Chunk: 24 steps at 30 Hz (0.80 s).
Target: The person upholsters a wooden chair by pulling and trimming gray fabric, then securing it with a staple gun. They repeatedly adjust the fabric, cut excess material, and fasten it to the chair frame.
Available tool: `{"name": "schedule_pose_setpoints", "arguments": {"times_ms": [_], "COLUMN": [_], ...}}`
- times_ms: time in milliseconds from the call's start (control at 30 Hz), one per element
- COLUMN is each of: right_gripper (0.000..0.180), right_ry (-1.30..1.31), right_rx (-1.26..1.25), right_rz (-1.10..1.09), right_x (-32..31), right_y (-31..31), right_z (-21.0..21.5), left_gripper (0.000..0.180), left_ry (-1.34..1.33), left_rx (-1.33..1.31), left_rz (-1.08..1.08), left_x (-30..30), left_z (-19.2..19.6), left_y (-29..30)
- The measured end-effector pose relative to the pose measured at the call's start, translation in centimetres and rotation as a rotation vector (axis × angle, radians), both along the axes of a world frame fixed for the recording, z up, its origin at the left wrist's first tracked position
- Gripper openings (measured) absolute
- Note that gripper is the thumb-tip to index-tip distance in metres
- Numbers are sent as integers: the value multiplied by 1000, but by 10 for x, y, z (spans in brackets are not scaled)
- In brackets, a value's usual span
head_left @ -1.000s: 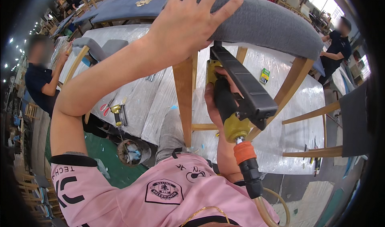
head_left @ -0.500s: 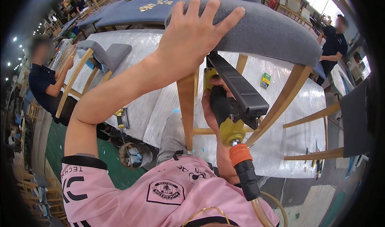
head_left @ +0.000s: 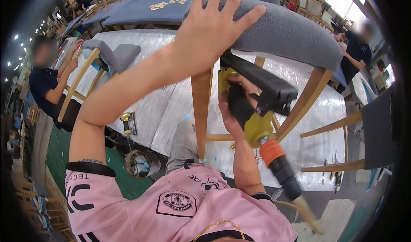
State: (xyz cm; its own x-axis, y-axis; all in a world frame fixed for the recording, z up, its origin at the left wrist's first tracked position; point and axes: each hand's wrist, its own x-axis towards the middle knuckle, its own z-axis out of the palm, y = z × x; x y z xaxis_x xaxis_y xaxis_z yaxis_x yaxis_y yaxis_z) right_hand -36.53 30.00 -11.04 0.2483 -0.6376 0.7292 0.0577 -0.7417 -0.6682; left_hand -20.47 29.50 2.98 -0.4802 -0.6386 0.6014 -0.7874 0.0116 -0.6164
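My left hand [head_left: 207, 30] lies with spread fingers on the grey fabric seat [head_left: 287, 36] of a wooden-legged chair. Below the seat's near edge, my right hand [head_left: 229, 115] is wrapped round the black grip of a yellow and black air staple gun [head_left: 259, 130]. The gun's nose meets the underside of the seat edge, close to a front wooden leg [head_left: 201, 109]; my left hand and the seat partly hide the contact. An orange and black coupling [head_left: 274, 154] joins the gun to an air hose [head_left: 308, 216], smeared by motion.
The chair stands on a plastic-wrapped table [head_left: 171, 109], where a second staple gun [head_left: 127, 122] lies at left. A bucket of scraps [head_left: 143, 163] is below. Another chair [head_left: 376, 135] is at right. People work at left [head_left: 47, 83] and right [head_left: 355, 49].
The staple gun's rear and hose have swung right, with my right hand shifting slightly. My left hand and the seat have moved a little right. The person at left has raised their hands.
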Motion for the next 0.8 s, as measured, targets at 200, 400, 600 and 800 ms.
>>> {"name": "schedule_pose_setpoints", "arguments": {"times_ms": [200,400,600,800], "right_gripper": [46,45,42,42], "right_ry": [14,44,35,36], "right_rx": [-79,-41,-45,-54], "right_rz": [6,-15,24,66], "right_x": [-1,10,15,24], "right_y": [-29,-44,-48,-47], "right_z": [9,15,7,8], "left_gripper": [95,98,102,106], "left_ry": [624,501,314,285], "left_rx": [673,587,562,571], "left_rz": [-37,-216,-206,-250], "left_x": [54,83,84,80], "left_z": [69,61,57,57], "left_y": [-22,-42,-47,-39]}}
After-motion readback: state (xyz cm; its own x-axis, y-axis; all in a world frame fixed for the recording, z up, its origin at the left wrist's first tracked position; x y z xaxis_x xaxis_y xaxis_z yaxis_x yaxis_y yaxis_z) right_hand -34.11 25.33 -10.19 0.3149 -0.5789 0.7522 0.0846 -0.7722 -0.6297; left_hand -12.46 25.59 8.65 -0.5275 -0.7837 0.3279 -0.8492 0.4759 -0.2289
